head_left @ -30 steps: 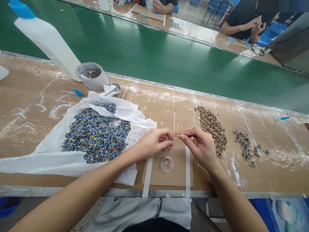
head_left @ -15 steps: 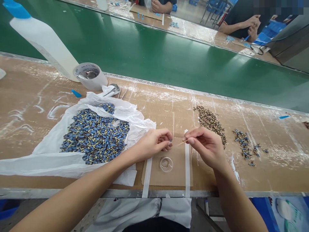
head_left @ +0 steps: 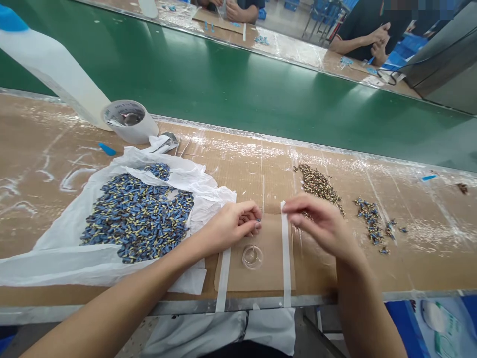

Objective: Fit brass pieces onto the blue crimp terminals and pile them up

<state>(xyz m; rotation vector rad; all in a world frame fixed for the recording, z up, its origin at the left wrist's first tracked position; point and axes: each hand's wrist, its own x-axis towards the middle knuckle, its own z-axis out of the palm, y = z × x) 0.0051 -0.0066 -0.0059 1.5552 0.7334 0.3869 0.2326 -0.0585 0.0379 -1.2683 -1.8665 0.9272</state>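
My left hand [head_left: 231,226] is shut on a tiny blue part [head_left: 258,219] at its fingertips, above a cardboard pad [head_left: 257,278]. A small clear round dish [head_left: 252,257] sits on the pad just below that hand. My right hand [head_left: 320,223] has its fingers loosely together beside a white tape strip [head_left: 285,253], and no object shows in them. Brass-coloured small parts [head_left: 319,186] lie in a pile beyond it. To my left, a heap of blue-and-gold parts [head_left: 137,219] rests on a crumpled white plastic sheet [head_left: 74,253]. Further right lies a smaller scatter of blue parts [head_left: 370,221].
A tall white plastic bottle [head_left: 48,64] and a tape roll [head_left: 128,121] stand at the far left. A green conveyor belt [head_left: 238,84] runs behind the bench. Beyond it, a co-worker's hands [head_left: 378,37] and another person's hand [head_left: 238,10] are at work.
The thin wooden stick seen in my right hand earlier no longer shows, and that hand has moved right of the left hand. The view has shifted slightly.
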